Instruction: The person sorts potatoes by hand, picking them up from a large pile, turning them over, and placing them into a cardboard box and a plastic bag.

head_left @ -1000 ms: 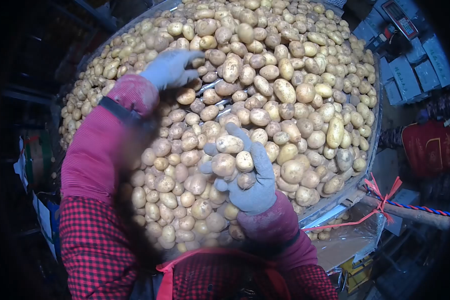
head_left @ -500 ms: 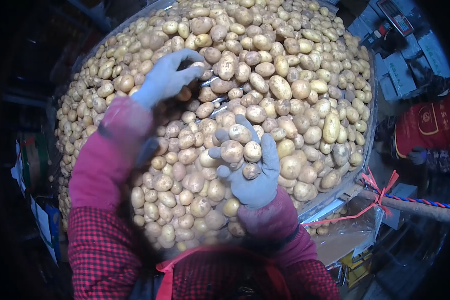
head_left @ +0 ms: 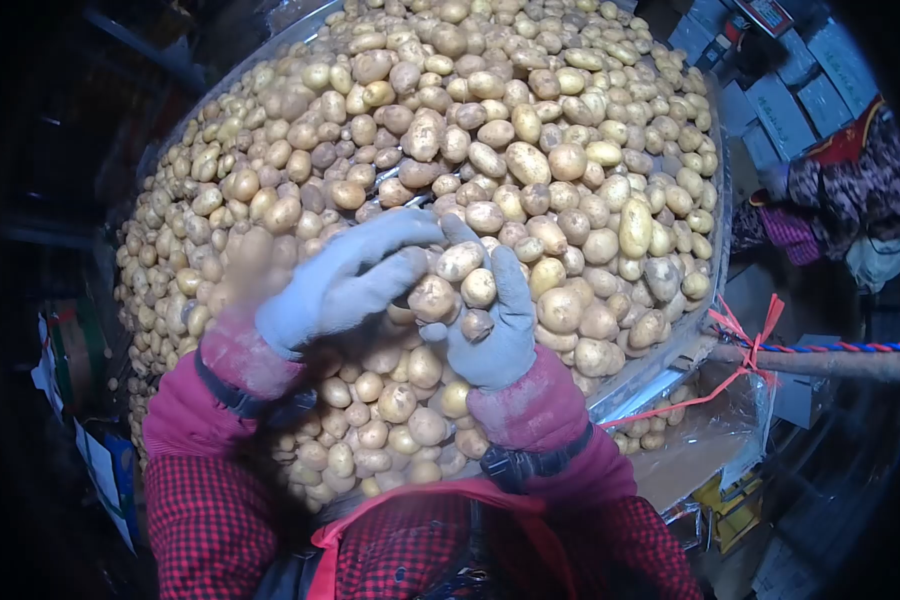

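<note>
Both my hands wear grey-blue work gloves over a large heap of potatoes (head_left: 567,160). My right hand (head_left: 500,345) is palm up, its fingers curled around several potatoes (head_left: 459,261). From the left, my left hand (head_left: 345,280) reaches across to those potatoes. Its fingers and thumb are stretched out with a gap between them, and I see nothing in that gap. The fingertips are close to the right hand's fingers. Just left of my left hand, a smeared potato-coloured shape (head_left: 250,262) shows over the heap.
A raised rim (head_left: 722,240) bounds the heap on the right. Red ribbon (head_left: 755,350) is tied around a pole (head_left: 820,362) there. Boxes (head_left: 780,115) are stacked at upper right, near another person's patterned sleeve (head_left: 850,190). Clear plastic sheeting (head_left: 710,440) hangs at lower right.
My left hand has come down and right from the upper heap to beside my right hand. The right hand still holds its potatoes. The other person at right has shifted upward in view.
</note>
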Motion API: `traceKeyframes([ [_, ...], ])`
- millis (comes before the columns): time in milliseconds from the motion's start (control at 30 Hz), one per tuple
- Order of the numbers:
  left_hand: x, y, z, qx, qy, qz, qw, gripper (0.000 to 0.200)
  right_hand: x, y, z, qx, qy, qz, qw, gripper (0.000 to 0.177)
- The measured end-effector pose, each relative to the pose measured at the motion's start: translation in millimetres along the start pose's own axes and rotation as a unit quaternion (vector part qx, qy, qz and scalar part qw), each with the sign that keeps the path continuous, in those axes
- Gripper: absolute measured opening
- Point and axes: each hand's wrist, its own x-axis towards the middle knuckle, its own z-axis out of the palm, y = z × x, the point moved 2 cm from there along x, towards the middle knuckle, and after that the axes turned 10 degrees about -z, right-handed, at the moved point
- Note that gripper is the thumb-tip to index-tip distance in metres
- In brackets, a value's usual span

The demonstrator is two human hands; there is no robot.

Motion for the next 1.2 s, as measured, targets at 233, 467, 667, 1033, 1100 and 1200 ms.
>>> traceKeyframes([
  [233,-11.3,-4.6,1.3,0.359,0.094,0.117,0.921,0.065,-3.6,-49.8,8.2,0.253,0.058,0.001,0.966,0.059],
  [467,27.5,-34.7,60.1,0.453,0.018,0.264,0.851,0.051,-1.0,-58.3,-16.4,0.292,0.088,-0.012,0.952,0.068],
  [667,48.0,-32.6,57.8,0.49,0.04,0.251,0.834,0.052,-3.5,-59.4,-20.3,0.295,0.079,-0.021,0.952,0.074],
  [1033,73.3,-38.3,53.0,0.539,0.047,0.147,0.828,0.041,-5.2,-52.3,-20.4,0.274,0.045,-0.003,0.961,0.07],
  [1100,88.7,-42.8,52.5,0.557,0.079,0.178,0.807,0.041,-3.9,-49.6,-17.2,0.246,0.072,-0.002,0.966,0.071],
  [1200,113.9,-55.9,38.7,0.56,0.106,0.23,0.789,0.052,0.0,-51.3,-19.9,0.287,0.054,-0.021,0.956,0.071],
])
